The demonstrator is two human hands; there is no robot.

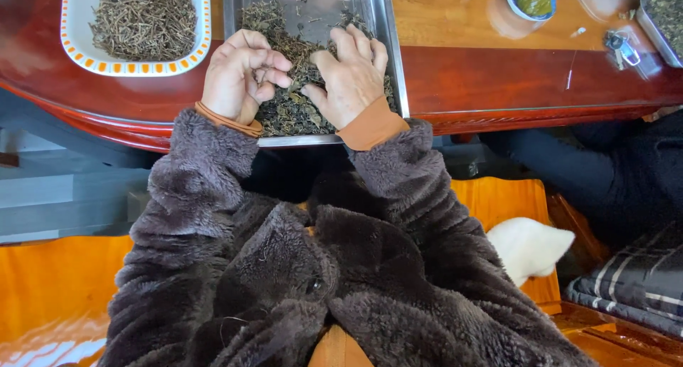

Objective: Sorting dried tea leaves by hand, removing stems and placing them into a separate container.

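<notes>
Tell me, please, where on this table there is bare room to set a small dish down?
The widest bare patch is the table top between the metal tray and the small bowl of greens. The strip between the white plate and the tray is narrow. Inside the tray, the left hand, right hand and dried leaves crowd it.

I count two hands of mine, the left hand (238,75) and the right hand (352,75), both in one metal tray (388,46) of dark leaves. One white dish (71,43) of dry stems sits left, one small bowl (514,4) of green leaves right, and one bunch of keys (622,48).
</notes>
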